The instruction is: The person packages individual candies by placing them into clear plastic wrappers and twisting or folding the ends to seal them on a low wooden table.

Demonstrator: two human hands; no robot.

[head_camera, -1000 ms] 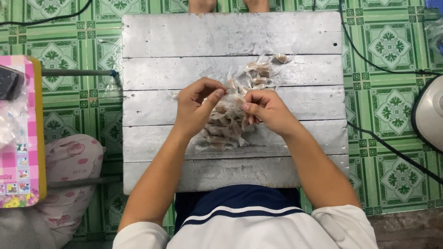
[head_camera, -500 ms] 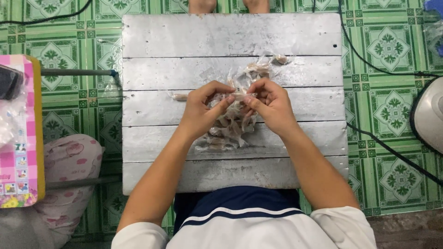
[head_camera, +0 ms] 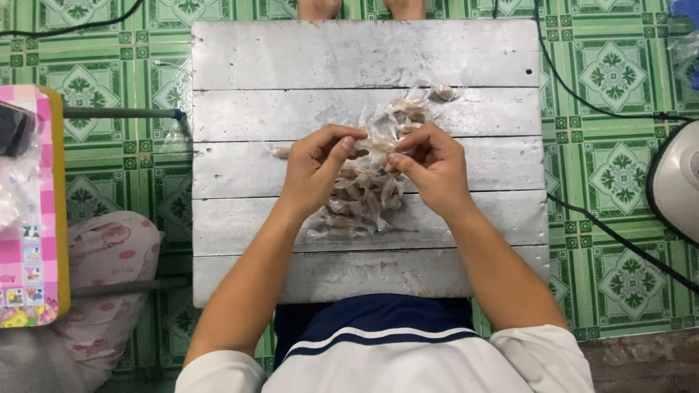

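Note:
A pile of small brown candies in clear twisted wrappers (head_camera: 360, 200) lies on the middle of a silver-painted plank table (head_camera: 364, 58). Above the pile, my left hand (head_camera: 314, 166) and my right hand (head_camera: 429, 166) pinch the two ends of one wrapped candy (head_camera: 375, 145) between fingertips. More wrapped candies trail toward the back right, with a single one (head_camera: 442, 92) apart from the rest. Another loose candy (head_camera: 279, 151) lies just left of my left hand.
The table stands on a green patterned tile floor (head_camera: 619, 167). A pink checked box (head_camera: 33, 240) sits at the left edge, a pink spotted cushion (head_camera: 102, 255) beside it. Black cables (head_camera: 582, 105) run at the right near a white appliance (head_camera: 677, 182). Someone's toes (head_camera: 357, 7) show beyond the table.
Both hands rose from low on the pile to its upper part, came closer together, and now pinch one wrapped candy between them.

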